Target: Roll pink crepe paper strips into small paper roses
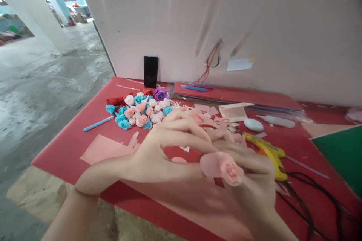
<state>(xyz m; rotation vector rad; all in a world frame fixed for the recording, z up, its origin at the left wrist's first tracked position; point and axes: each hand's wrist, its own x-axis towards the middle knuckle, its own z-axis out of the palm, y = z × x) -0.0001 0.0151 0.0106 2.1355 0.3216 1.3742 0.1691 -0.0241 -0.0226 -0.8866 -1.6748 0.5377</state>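
A small pink paper rose (233, 171) is held over the red table, its coiled centre facing me. My right hand (254, 177) is closed on the rose from the right, some of its fingers hidden behind the flower. One loose pale-pink petal (210, 164) sticks out from the rose's left side. My left hand (169, 147) pinches this petal at its outer edge, thumb below and fingers arched above. Beneath and behind both hands lie pink paper scraps (198, 115), partly covered by my fingers.
Finished paper flowers (141, 111) in pink, blue and purple are piled at the back left. A black phone (151, 71) leans on the white panel. On the right are a yellow glue gun (268, 154) with a black cord, a white oval object (253, 124) and a green sheet (339, 154).
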